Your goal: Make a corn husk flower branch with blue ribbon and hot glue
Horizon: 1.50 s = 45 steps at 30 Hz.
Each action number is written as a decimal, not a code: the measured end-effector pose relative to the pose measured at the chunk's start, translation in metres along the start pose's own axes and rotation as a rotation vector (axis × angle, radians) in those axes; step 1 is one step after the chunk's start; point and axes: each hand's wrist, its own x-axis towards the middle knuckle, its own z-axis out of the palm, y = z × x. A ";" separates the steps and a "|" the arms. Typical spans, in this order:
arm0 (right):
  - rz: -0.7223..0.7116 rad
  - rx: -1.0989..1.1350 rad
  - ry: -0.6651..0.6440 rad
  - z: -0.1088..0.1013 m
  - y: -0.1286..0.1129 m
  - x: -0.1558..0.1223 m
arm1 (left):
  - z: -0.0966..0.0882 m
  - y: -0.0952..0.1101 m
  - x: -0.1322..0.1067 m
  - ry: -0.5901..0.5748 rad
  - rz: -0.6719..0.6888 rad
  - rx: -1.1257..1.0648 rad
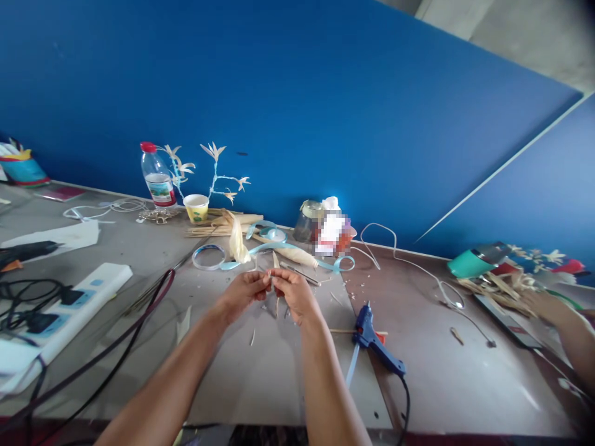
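Note:
Over the middle of the table, my left hand [247, 291] and my right hand [294, 292] meet with fingertips pinched together. Between them is a small pale husk strip [276, 261], its tip poking up above the fingers. Both hands seem to grip it; the fingers hide most of it. Just beyond them lie a cream husk piece [238, 243], a light blue ribbon [274, 235] and a roll of clear tape [209, 257]. To the right, a blue glue gun [372, 337] rests on the table, nozzle pointing away.
A white power strip [105, 285] with black cords lies left. Behind stand a bottle [158, 179], a yellow cup [196, 208] with husk flowers [214, 152], and a glass jar [307, 220]. At far right, another person's hand [543, 306] is near husks, a phone [506, 321] and a green cup [471, 263].

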 end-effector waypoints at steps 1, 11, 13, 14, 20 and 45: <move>0.003 0.031 0.002 0.000 0.002 -0.001 | 0.000 0.001 -0.001 -0.007 -0.011 -0.008; -0.004 0.210 -0.036 -0.009 0.013 0.000 | 0.001 -0.001 -0.004 -0.084 -0.115 0.033; -0.009 0.222 -0.046 -0.010 0.015 0.001 | 0.002 0.000 -0.004 -0.082 -0.121 0.044; -0.012 0.227 -0.046 -0.010 0.016 0.002 | 0.003 0.000 -0.004 -0.074 -0.121 0.050; -0.059 0.246 0.081 -0.015 0.020 0.007 | 0.003 0.001 -0.001 0.123 -0.003 0.218; -0.060 0.272 0.229 -0.005 0.024 0.008 | 0.013 0.005 -0.002 0.164 0.123 0.507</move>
